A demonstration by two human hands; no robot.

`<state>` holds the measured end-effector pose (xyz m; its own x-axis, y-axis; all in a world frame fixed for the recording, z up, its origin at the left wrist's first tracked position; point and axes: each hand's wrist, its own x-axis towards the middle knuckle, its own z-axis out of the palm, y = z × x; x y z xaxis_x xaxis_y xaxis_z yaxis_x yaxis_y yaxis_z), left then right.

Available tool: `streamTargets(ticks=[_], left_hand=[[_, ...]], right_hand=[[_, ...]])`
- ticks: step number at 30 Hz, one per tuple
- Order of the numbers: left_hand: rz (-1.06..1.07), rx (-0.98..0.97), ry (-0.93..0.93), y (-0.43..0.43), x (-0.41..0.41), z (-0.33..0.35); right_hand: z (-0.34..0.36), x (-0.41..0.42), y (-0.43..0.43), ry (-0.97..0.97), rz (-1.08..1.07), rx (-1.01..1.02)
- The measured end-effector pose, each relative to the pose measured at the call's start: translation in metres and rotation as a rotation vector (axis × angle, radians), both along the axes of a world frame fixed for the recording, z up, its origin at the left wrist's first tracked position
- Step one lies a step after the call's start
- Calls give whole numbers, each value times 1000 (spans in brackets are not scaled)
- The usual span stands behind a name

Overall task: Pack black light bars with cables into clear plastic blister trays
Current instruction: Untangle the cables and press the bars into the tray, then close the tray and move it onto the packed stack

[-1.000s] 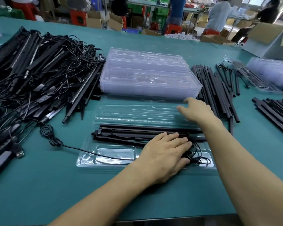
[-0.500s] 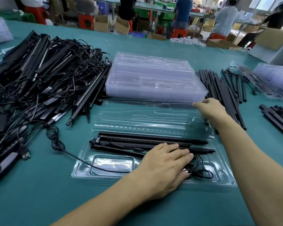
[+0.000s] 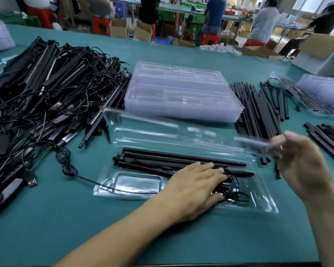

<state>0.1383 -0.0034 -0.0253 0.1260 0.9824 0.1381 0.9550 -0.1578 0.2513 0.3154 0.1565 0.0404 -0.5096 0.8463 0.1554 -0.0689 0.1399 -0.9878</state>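
Right grip (image 3: 301, 166) pinching raised lid (image 3: 162, 130), left grip (image 3: 193, 184) flat on cable (image 3: 237, 191); tray stack (image 3: 181, 93) behind, bar pile (image 3: 46, 89) left

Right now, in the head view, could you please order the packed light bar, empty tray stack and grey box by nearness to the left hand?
1. Packed light bar: under the left hand.
2. Empty tray stack: behind, centre.
3. Grey box: far right corner.
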Motion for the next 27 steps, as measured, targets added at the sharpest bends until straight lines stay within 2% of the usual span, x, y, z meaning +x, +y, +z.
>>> streamTargets(ticks=[3,6,7,10,12,14,18,22,23,27], left_hand=[[-5,16,67,6,1,3],[-56,100,136,-2,10,11],[-96,176,138,-9,14,14],[-191,587,176,-34,26,10],[-190,735,189,-48,24,10],[-120,688,206,-58,7,14],[130,326,231,-74,-38,11],[138,273,174,-85,-49,-6],[146,271,136,-85,-50,-7],[158,242,126,-80,-51,-2]], right_hand=[[-17,28,-22,-210,-20,85],[-29,40,-33,-339,12,139],[-32,42,-34,-388,29,196],[-39,38,-39,-570,116,412],[-49,34,-44,-609,151,481],[-56,32,-47,-588,137,454],[-61,33,-50,-596,139,435],[-56,30,-59,-582,68,384],[-53,28,-63,-617,46,405],[-48,16,-83,-859,-132,782]])
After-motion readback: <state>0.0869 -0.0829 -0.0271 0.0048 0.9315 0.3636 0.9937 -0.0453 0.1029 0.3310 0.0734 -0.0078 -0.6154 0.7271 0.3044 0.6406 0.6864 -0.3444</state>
